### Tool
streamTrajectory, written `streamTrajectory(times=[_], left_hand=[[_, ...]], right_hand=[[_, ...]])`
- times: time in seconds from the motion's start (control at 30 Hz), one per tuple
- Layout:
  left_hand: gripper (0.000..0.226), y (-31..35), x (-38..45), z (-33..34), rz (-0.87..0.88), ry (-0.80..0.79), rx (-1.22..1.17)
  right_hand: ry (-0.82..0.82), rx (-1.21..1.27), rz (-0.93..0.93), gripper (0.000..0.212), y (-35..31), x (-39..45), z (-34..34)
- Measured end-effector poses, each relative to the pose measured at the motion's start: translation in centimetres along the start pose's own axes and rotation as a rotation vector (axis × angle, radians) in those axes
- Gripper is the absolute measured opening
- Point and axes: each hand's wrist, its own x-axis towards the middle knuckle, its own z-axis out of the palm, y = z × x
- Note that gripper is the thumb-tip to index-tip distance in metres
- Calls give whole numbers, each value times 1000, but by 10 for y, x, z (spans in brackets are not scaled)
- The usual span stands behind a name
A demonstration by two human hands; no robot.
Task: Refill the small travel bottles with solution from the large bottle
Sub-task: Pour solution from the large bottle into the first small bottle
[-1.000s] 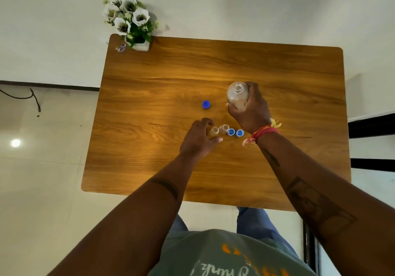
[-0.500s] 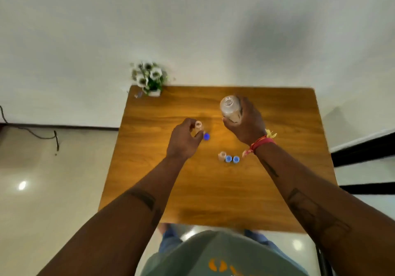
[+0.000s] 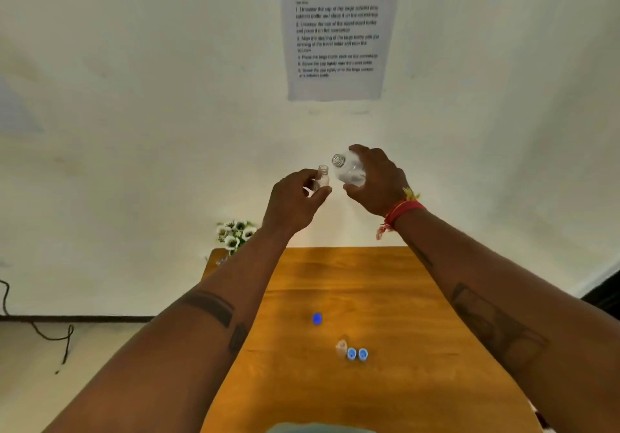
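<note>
My left hand (image 3: 295, 202) holds a small clear travel bottle (image 3: 322, 177) upright, its neck uncapped. My right hand (image 3: 377, 180) grips the large clear bottle (image 3: 349, 168), tilted with its open mouth toward the small bottle; the two mouths are a little apart. Both are raised high above the wooden table (image 3: 385, 298), in front of the wall. On the table stand a second small bottle (image 3: 341, 348), two small blue caps (image 3: 357, 354) beside it, and a larger blue cap (image 3: 317, 318) further back.
A white pot of flowers (image 3: 235, 233) sits at the table's far left corner. A printed instruction sheet (image 3: 337, 29) hangs on the wall. A dark cable (image 3: 50, 335) lies on the floor to the left.
Both hands have lifted up off the table with their bottles and come closer together. The large bottle now tilts toward the small one. The view has tipped upward to the wall.
</note>
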Motion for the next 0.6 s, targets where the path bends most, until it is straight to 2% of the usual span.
streamTrajectory(times=[0.6], left_hand=[[33, 35, 36, -12, 53, 31, 20]], right_hand=[[79, -173, -135, 72, -16, 29, -59]])
